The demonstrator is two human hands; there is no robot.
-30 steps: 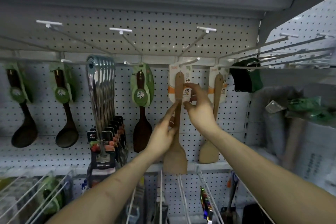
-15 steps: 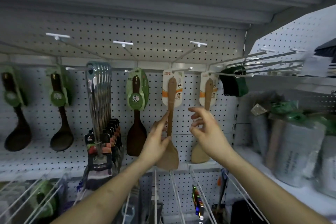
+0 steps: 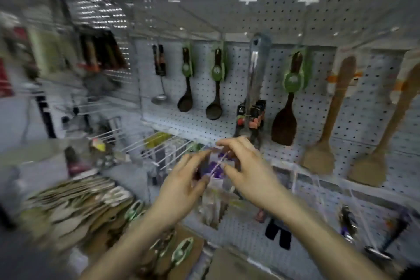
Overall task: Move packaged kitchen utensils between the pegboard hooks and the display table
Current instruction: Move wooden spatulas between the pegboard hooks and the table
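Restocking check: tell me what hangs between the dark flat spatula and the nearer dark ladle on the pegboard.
Head view: a bundle of shiny metal utensils with black-and-red labels hangs between the dark spatula and the dark ladle. Motion blur hides what kind they are.

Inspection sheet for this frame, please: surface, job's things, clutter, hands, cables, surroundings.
Surface: pegboard with hooks; display table at lower left, blurred.
Job's things: two light wooden spatulas hang at right; dark spatula and two dark ladles on green cards; pile of packaged utensils on the table.
Clutter: wire hooks with small packets below the board, too blurred to name.
Hands: left hand and right hand both open, holding nothing, fingers spread.
Cables: nothing seen.
Surroundings: shop shelving at left, motion-blurred.
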